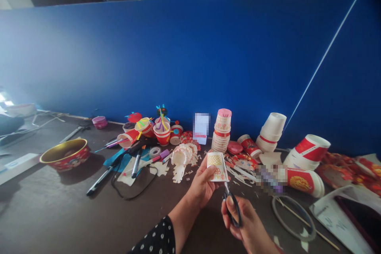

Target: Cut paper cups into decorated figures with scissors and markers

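Main risk: the tip of the scissors (232, 209) points up at the lower edge of the paper cup (218, 166), right by the left hand (200, 184). A slip or an overlong cut could nick the fingers wrapped around the cup. Second risk: the cup wall looks thin, so a hard squeeze could crumple it and throw the cut line off. Third: paper offcuts (239, 168) lie scattered just past the right hand (242, 218), and a scrap caught between the blades could snag the cut. Left hand is curled firmly around the cup, with the thumb across its printed face. Right hand is closed on the black scissors handles; the blades look almost shut, but the exact gap is hard to tell from this angle. The cup sits just above the right hand and beyond the left palm, slightly tilted, with a yellow lattice and red motif on white paper. It looks wide end down, though I can't confirm that. Its edge shows no obvious tear at this resolution. A stack of paper cups (222, 131) stands upright ahead of both hands.
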`<state>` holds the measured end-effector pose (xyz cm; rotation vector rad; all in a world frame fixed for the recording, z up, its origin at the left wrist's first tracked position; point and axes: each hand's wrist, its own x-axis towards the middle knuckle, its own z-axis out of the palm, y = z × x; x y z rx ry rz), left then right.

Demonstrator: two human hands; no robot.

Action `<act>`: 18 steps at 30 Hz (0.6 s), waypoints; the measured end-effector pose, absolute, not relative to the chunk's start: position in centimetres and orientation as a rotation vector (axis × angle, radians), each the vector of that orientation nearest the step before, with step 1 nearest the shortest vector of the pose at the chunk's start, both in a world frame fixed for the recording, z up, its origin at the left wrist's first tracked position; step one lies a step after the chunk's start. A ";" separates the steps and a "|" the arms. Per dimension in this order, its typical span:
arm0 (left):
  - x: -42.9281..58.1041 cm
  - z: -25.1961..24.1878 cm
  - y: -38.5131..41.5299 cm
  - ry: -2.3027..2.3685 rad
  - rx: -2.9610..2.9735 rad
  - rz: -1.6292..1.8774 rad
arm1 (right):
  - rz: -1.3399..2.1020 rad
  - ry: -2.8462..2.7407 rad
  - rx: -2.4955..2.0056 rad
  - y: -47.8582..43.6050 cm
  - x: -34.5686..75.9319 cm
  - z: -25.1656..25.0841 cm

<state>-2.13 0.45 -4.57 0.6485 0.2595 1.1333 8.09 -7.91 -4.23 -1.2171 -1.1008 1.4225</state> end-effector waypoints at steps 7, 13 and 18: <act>-2.2 -4.3 0.4 0.297 0.595 1.139 | 1.425 -1.117 -1.201 -8.1 7.9 -3.9; -2.3 -4.3 0.5 0.296 0.599 1.140 | 1.410 -1.142 -1.200 -8.2 7.9 -4.1; -2.3 -4.5 0.5 0.273 0.628 1.126 | 1.390 -1.116 -1.223 -8.1 7.9 -4.1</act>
